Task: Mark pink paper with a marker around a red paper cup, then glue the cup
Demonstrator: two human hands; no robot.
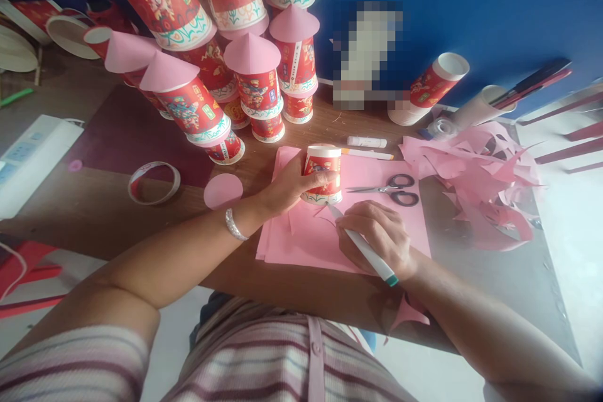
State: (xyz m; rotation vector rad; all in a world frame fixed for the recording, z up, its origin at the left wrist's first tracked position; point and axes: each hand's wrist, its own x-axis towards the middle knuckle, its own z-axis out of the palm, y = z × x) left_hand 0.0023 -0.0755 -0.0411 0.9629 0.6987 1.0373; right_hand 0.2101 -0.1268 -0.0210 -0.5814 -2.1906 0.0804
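My left hand (288, 187) is wrapped round a red and white paper cup (323, 171) standing mouth down on a stack of pink paper sheets (301, 235). My right hand (377, 235) grips a white pen (370, 254) with a green end, its tip touching the paper at the cup's rim. A silver bracelet (234, 225) sits on my left wrist. Black-handled scissors (393, 188) lie on the pink paper just right of the cup.
Stacked red cups with pink paper cones (252, 53) stand behind. A pink paper disc (223, 191) and a cut cup ring (154, 182) lie left. Pink scraps (475, 179) pile at the right. A glue stick (366, 142) and pencil (367, 153) lie beyond the cup.
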